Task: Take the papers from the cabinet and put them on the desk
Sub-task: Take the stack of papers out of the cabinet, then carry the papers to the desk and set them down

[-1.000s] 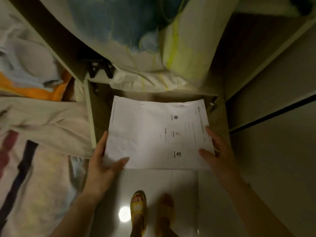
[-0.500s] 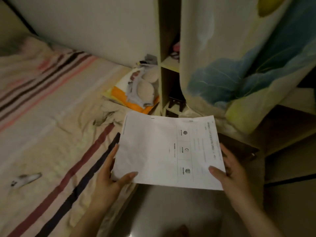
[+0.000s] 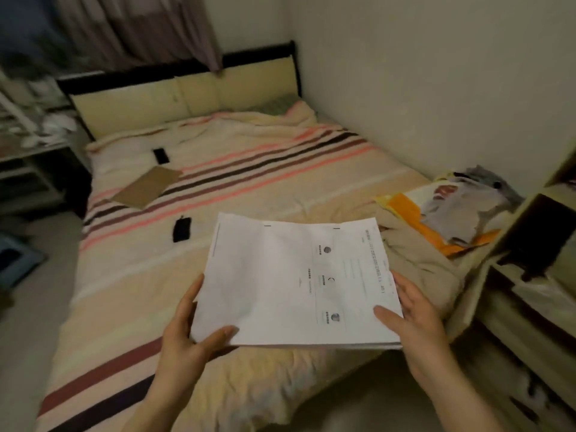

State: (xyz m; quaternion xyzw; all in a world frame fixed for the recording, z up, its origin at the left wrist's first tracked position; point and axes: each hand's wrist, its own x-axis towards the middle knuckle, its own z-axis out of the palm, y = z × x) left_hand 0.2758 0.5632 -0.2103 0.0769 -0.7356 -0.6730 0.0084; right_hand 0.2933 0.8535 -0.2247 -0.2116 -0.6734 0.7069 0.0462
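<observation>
A stack of white printed papers [image 3: 280, 282] is held flat in the air over the foot of a bed. My left hand [image 3: 184, 338] grips its near left corner, thumb on top. Along the right edge, my right hand [image 3: 414, 322] holds the stack with its thumb on the sheet. The cabinet [image 3: 530, 275] with open shelves is at the right edge of the view. A cluttered desk [image 3: 28, 141] stands at the far left beside the headboard.
The bed [image 3: 249, 169] with a striped cover fills the middle. On it lie a brown cardboard sheet [image 3: 146, 185], a black phone [image 3: 161, 155] and a small black pouch [image 3: 182, 228]. Orange and grey clothes [image 3: 452, 210] are piled by the wall. Bare floor runs along the left.
The view has swung left, from the cabinet and floor to the bed and the desk beyond. Both hands keep the same grip on the papers.
</observation>
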